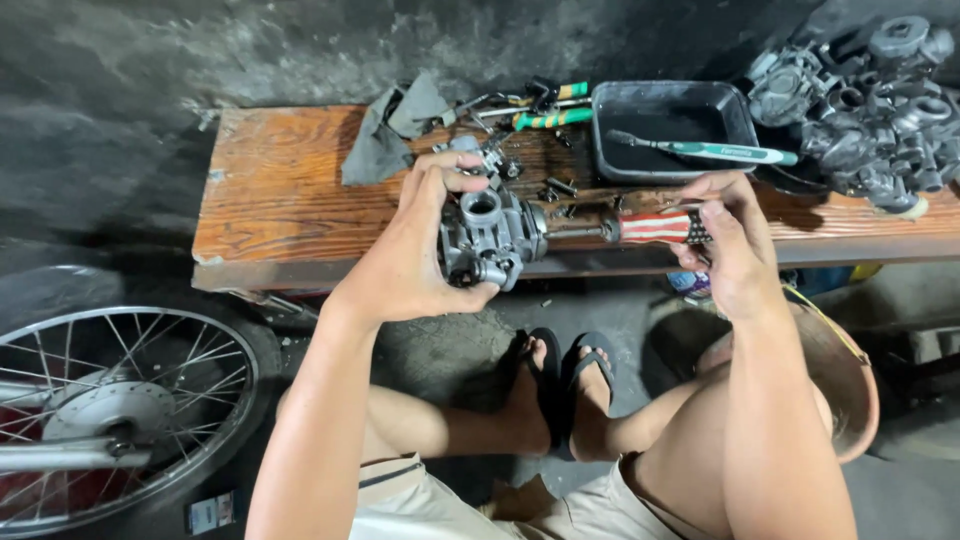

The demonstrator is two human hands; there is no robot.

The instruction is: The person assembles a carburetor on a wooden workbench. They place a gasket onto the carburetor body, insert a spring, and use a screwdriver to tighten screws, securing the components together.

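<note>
Seated at a low wooden tabletop (280, 200), viewed from above. Left hand (415, 255) has its grip wrapped around a small grey metal carburettor body (490, 238), held in the air just in front of the tabletop's near edge, about midway along it, round bore facing up. Right hand (730, 245) has its grip closed on the red-and-white striped handle of a screwdriver (655, 227); the shaft runs level to the left and its tip meets the carburettor's right side. Whether the tip is seated in a screw head cannot be told at this size. Judged step: working a side screw on the body, either loosening or tightening; direction not discernible. The next move would call for the shaft kept in line with the screw, steady inward pressure, and the left hand bracing the body against the twist; a slip could mar the screw head. Along the far edge: a grey rag (385, 130), green-handled tools (550, 118), loose small parts (560, 188). Toward the right end, a black tray (610, 150) with a toothbrush (720, 152) lying across it; at the far right corner, a heap of grey carburettor parts (870, 100). A spoked wheel (110, 400) stands on the floor, lower left.
</note>
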